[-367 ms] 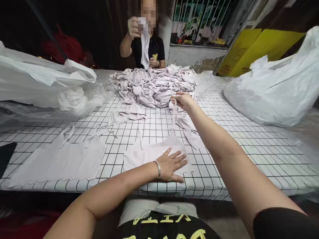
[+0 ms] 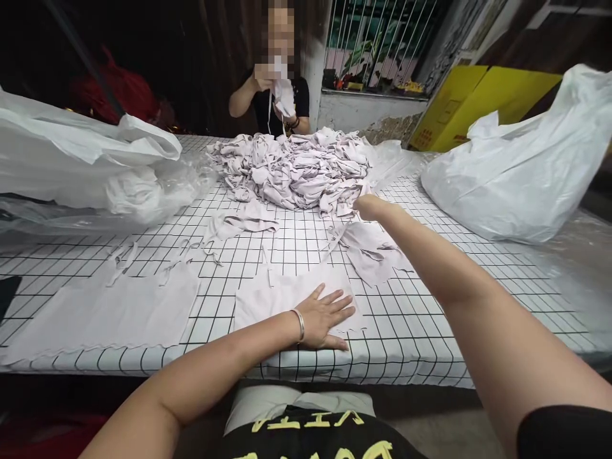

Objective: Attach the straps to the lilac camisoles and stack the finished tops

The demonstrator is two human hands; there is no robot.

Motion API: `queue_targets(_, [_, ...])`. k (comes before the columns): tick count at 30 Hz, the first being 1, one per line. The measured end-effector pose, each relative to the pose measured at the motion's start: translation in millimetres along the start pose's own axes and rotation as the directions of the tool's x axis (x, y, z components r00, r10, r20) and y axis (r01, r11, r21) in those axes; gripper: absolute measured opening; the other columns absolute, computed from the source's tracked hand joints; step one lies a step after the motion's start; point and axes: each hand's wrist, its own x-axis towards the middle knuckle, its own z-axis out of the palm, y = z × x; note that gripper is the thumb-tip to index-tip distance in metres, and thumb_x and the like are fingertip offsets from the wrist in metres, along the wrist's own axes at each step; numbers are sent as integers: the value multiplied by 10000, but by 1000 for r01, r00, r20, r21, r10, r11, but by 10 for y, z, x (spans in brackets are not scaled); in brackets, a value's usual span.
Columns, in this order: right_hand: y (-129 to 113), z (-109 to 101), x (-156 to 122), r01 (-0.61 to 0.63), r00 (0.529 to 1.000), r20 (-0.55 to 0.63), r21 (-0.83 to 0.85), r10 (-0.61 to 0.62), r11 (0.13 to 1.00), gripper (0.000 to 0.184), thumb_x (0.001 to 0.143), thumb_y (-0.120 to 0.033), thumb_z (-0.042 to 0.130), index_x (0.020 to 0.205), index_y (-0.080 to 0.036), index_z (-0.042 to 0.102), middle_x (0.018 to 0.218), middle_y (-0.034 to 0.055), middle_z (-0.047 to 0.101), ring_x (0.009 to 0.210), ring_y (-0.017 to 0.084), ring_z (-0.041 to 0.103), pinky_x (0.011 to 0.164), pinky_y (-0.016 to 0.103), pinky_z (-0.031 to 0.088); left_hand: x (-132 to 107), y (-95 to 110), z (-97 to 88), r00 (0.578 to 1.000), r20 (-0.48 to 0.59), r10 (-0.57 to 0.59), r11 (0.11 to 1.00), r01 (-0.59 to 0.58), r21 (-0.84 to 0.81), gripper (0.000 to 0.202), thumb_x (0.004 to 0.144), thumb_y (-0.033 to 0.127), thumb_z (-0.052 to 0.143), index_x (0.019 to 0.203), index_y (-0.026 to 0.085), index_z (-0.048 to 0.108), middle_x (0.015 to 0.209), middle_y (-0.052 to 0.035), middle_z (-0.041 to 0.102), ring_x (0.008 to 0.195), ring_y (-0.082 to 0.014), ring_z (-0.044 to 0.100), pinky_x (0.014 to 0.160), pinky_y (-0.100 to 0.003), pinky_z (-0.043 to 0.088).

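My left hand [image 2: 325,315] lies open and flat, fingers spread, on a pale flattened cloth piece [image 2: 270,296] near the table's front edge. My right hand [image 2: 370,207] reaches far forward to the near edge of a big pile of pale pink cloth pieces [image 2: 296,169]. Only its back shows; the fingers are hidden. Just below that hand a crumpled cloth piece [image 2: 370,255] with thin straps rests on the checked tablecloth [image 2: 430,319].
Another flattened cloth piece [image 2: 109,312] lies at the front left. White plastic bags sit at the left [image 2: 86,153] and right [image 2: 516,185]. A yellow box [image 2: 478,95] stands behind. A person across the table [image 2: 280,95] holds a pale cloth with both hands.
My right hand has turned so its fingers no longer show, still at the pile's edge. The person opposite has lowered their cloth and bunched it. My left hand has stayed put.
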Motion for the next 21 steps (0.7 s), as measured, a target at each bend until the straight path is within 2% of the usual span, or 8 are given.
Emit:
queue_targets(3, [129,-144,-78,-135,980,136,-99,148,986,176,639,-266,801,635,-130,690,758,149,651,891,327,620,773,410,458,-1,-5,7,1000,0,3,1000,-3,-10,840,869,729,309,1524,212,211,1592,-78,136,1480,-271,45,1152,-571,-61])
queue_targets(6, [253,-364,-163,-224,919,305,-119,251,967,248,645,-306,820,576,-142,647,726,119,613,902,329,595,786,434,446,-2,-13,6,1000,1,4,1000,-4,-23,849,868,731,306,1526,205,204,1592,-81,131,1481,-273,41,1151,-573,-63])
queue_targets(9, [317,-507,-310,-323,859,481,243,175,915,338,772,-432,718,608,-156,613,668,75,574,704,211,571,692,366,466,4,-14,-5,1000,19,2,1000,-2,-30,854,865,730,320,1527,204,201,1593,-80,124,1481,-274,33,1149,-573,-70])
queue_targets(10, [314,-519,-372,-380,851,511,437,123,816,362,819,-455,664,623,-159,592,633,55,548,621,169,534,638,334,464,7,-12,-11,1000,26,1,1000,0,-30,855,863,729,326,1527,205,200,1593,-79,122,1481,-274,32,1148,-573,-73])
queue_targets(12, [271,-495,-497,-457,864,504,764,21,455,353,887,-429,583,655,-164,554,576,15,491,513,115,448,538,278,438,14,-8,-22,999,39,-1,999,3,-33,863,857,733,334,1527,206,198,1594,-78,116,1481,-275,28,1146,-575,-76])
queue_targets(15, [146,-412,-649,-411,910,408,911,-68,-27,187,923,-233,535,762,-153,586,587,-7,511,472,79,427,468,208,415,17,-1,-34,999,50,-6,999,8,-41,880,850,745,324,1528,199,194,1595,-80,105,1480,-283,22,1143,-584,-75])
queue_targets(18, [14,-363,-731,-318,948,300,918,-110,-238,153,885,-53,509,917,-143,628,749,19,643,561,69,551,519,171,476,15,1,-40,999,53,-3,999,5,-44,884,849,749,311,1529,197,192,1596,-85,104,1479,-290,21,1141,-588,-75])
queue_targets(21, [-93,-356,-749,-266,964,245,920,-108,-288,202,871,-18,510,967,-145,633,913,47,700,735,82,649,626,170,528,19,0,-37,999,55,-3,999,5,-46,869,851,742,322,1529,213,194,1596,-87,113,1479,-293,30,1140,-586,-73])
